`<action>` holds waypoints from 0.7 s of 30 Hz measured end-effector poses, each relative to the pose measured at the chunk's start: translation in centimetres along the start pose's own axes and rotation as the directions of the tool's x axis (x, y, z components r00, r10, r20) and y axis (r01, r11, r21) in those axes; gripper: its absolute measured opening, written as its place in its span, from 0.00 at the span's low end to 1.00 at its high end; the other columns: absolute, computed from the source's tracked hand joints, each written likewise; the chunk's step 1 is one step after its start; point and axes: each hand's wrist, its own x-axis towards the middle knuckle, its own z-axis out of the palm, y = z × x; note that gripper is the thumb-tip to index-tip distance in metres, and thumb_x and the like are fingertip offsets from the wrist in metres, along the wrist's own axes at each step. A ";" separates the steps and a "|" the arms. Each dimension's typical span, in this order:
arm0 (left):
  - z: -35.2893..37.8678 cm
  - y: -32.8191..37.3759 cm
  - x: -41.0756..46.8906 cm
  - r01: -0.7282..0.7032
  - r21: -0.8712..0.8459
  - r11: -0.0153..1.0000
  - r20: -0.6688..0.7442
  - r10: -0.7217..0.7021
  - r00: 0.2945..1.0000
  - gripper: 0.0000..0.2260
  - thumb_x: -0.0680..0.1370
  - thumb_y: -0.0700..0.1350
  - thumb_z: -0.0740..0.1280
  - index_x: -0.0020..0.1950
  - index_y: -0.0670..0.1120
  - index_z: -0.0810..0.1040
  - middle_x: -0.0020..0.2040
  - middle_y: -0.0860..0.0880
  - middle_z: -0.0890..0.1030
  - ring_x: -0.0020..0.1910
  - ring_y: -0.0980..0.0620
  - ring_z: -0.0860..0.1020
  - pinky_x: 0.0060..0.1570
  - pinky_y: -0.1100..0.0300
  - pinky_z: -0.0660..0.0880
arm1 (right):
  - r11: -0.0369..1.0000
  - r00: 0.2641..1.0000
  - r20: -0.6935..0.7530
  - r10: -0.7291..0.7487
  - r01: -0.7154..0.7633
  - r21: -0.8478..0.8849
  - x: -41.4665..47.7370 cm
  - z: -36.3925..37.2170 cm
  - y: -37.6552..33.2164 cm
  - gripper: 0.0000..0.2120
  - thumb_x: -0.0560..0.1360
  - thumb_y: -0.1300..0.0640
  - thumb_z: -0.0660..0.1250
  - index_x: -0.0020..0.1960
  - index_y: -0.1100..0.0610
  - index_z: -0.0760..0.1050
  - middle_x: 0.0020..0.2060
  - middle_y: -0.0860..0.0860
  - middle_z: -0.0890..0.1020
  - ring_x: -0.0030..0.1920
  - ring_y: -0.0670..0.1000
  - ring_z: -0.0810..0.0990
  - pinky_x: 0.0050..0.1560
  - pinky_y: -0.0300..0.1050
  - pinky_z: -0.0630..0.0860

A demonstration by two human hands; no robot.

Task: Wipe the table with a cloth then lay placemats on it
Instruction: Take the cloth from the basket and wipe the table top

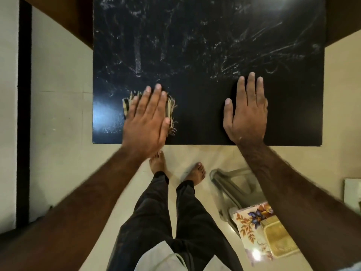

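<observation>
Left grip (146, 122) open, fingers straight, pressing flat on frayed cloth (172, 112) near the worktop's (195, 45) near-left corner; the fringe shows at its right side. Right grip (247, 118) open, palm flat on bare worktop by the near edge. Floral placemats (252, 227) lie on plastic chair (228, 184), far right.

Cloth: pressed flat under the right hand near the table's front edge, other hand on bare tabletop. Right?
No. The cloth lies under the left hand, not the right; the head view shows it. It is near the front edge of the table, and the other hand, the right hand, rests flat on bare tabletop.
</observation>
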 end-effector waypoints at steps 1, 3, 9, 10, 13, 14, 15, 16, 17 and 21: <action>-0.3 -0.3 1.0 0.013 0.004 1.000 -0.022 -0.013 1.000 0.33 0.90 0.58 0.45 0.92 0.45 0.45 0.92 0.45 0.43 0.91 0.43 0.43 0.88 0.38 0.48 | 1.000 1.000 0.004 -0.025 0.025 -0.010 0.0 -0.1 -0.2 0.32 0.90 0.41 0.52 0.89 0.57 0.57 0.89 0.57 0.55 0.89 0.60 0.52 0.83 0.62 0.64; -0.9 0.6 3.1 0.028 0.005 1.000 -0.077 -0.028 0.997 0.33 0.90 0.58 0.46 0.92 0.45 0.45 0.92 0.44 0.44 0.91 0.43 0.43 0.88 0.38 0.49 | 0.997 0.997 0.028 -0.072 0.073 -0.018 0.3 -0.1 -1.2 0.33 0.90 0.42 0.52 0.90 0.57 0.56 0.90 0.57 0.54 0.90 0.61 0.51 0.82 0.62 0.64; -0.5 3.2 2.7 -0.131 0.005 0.991 -0.049 0.131 0.990 0.33 0.90 0.57 0.48 0.92 0.43 0.44 0.92 0.43 0.42 0.91 0.43 0.42 0.88 0.38 0.48 | 0.996 0.995 0.061 -0.084 0.082 0.038 1.7 0.5 -6.4 0.33 0.90 0.43 0.52 0.90 0.56 0.54 0.90 0.57 0.53 0.89 0.61 0.52 0.83 0.63 0.63; -0.3 2.4 1.4 -0.171 0.015 0.985 -0.027 0.172 0.985 0.33 0.90 0.58 0.47 0.92 0.44 0.44 0.92 0.43 0.42 0.91 0.43 0.42 0.88 0.39 0.48 | 0.997 0.995 0.067 -0.075 0.073 0.038 1.8 0.6 -6.6 0.33 0.90 0.42 0.51 0.90 0.56 0.54 0.90 0.57 0.53 0.89 0.61 0.51 0.83 0.64 0.63; 0.0 -2.0 -1.7 -0.126 -0.005 0.992 0.008 0.126 0.992 0.33 0.90 0.58 0.46 0.92 0.46 0.43 0.92 0.45 0.41 0.91 0.44 0.41 0.88 0.38 0.48 | 0.998 0.996 0.074 -0.046 0.044 0.033 1.5 0.7 -6.3 0.34 0.90 0.41 0.51 0.90 0.55 0.52 0.90 0.56 0.52 0.90 0.60 0.50 0.83 0.65 0.61; -0.1 -3.9 -2.2 -0.070 -0.014 0.997 0.013 0.070 0.997 0.33 0.90 0.59 0.45 0.92 0.46 0.43 0.92 0.45 0.41 0.91 0.44 0.41 0.88 0.38 0.48 | 0.999 0.997 0.067 -0.040 0.038 0.030 1.4 0.6 -6.3 0.34 0.90 0.41 0.51 0.90 0.55 0.52 0.90 0.56 0.52 0.90 0.60 0.50 0.83 0.65 0.61; -0.3 -5.7 -2.2 -0.014 -0.014 1.000 0.015 0.014 1.000 0.33 0.89 0.60 0.43 0.92 0.47 0.42 0.92 0.46 0.40 0.91 0.44 0.41 0.88 0.38 0.48 | 0.999 0.998 0.057 -0.036 0.034 0.024 1.4 0.6 -6.4 0.34 0.90 0.41 0.51 0.90 0.55 0.52 0.90 0.56 0.53 0.90 0.61 0.50 0.83 0.65 0.62; -0.5 -7.2 -1.8 0.029 -0.007 1.000 0.012 -0.029 1.000 0.33 0.89 0.60 0.42 0.92 0.47 0.42 0.92 0.46 0.40 0.91 0.44 0.41 0.89 0.39 0.47 | 0.999 0.998 0.050 -0.036 0.035 0.016 1.4 0.6 -6.4 0.34 0.89 0.41 0.52 0.90 0.55 0.52 0.90 0.56 0.53 0.90 0.61 0.50 0.83 0.65 0.62; -0.7 -8.3 -0.9 0.061 -0.001 0.998 0.001 -0.061 0.998 0.33 0.89 0.60 0.41 0.92 0.46 0.42 0.92 0.46 0.41 0.91 0.44 0.41 0.89 0.39 0.47 | 0.999 0.998 0.051 -0.039 0.038 0.013 1.4 0.6 -6.5 0.34 0.89 0.41 0.52 0.90 0.55 0.52 0.90 0.56 0.53 0.90 0.61 0.50 0.83 0.65 0.63; -1.9 -7.9 4.4 0.125 -0.014 0.992 -0.080 -0.125 0.989 0.33 0.89 0.60 0.44 0.92 0.46 0.45 0.92 0.45 0.44 0.91 0.42 0.44 0.88 0.38 0.49 | 0.999 0.997 0.062 -0.041 0.040 0.020 1.3 0.6 -6.6 0.34 0.89 0.41 0.52 0.90 0.55 0.52 0.90 0.56 0.53 0.90 0.60 0.50 0.83 0.65 0.61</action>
